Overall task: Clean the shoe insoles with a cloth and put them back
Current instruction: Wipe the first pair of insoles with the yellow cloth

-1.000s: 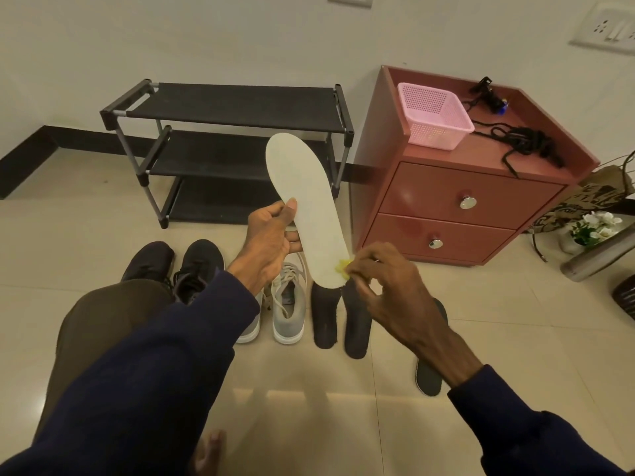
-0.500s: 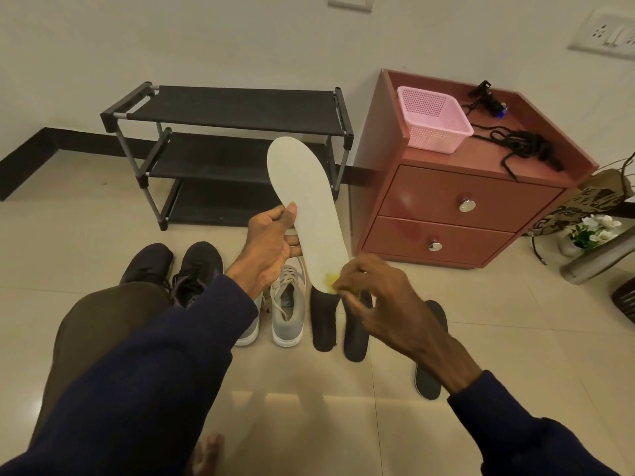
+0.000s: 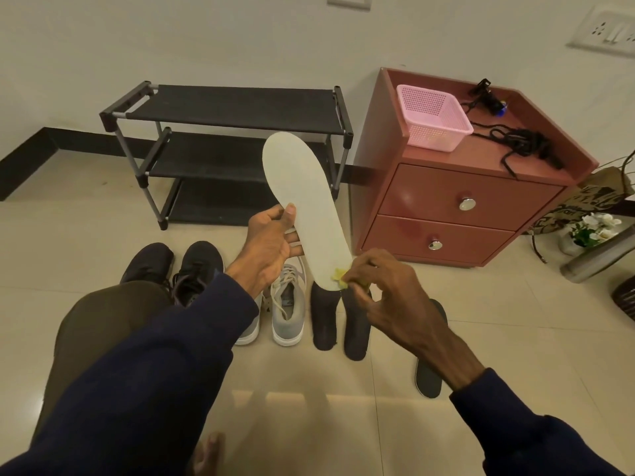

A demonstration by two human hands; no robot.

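One pale insole (image 3: 302, 207), up in the air above the grey shoes (image 3: 288, 314), toe end toward the shoe rack (image 3: 233, 111), heel end low. Gripped at mid-length by the left hand (image 3: 271, 242): thumb on the upper face, fingers beneath. Pinched in the fingers of the right hand (image 3: 388, 290), one small yellow cloth (image 3: 338, 274), pressed against the heel end.

Likely light, thin and bendy, so apt to flop or buckle under a hard wipe. Best held at the waist as now, with fingers backing the spot under the cloth. Probably slightly grippy on the face rather than slippery, and not fragile.

Counted on the floor (image 3: 515, 321): three dark insoles (image 3: 324, 321), two side by side just right of the grey shoes, the third apart and partly hidden behind the right wrist; two grey shoes; two black shoes (image 3: 197, 266) at the left.

Judged mid-wipe, with the putting back not yet done.
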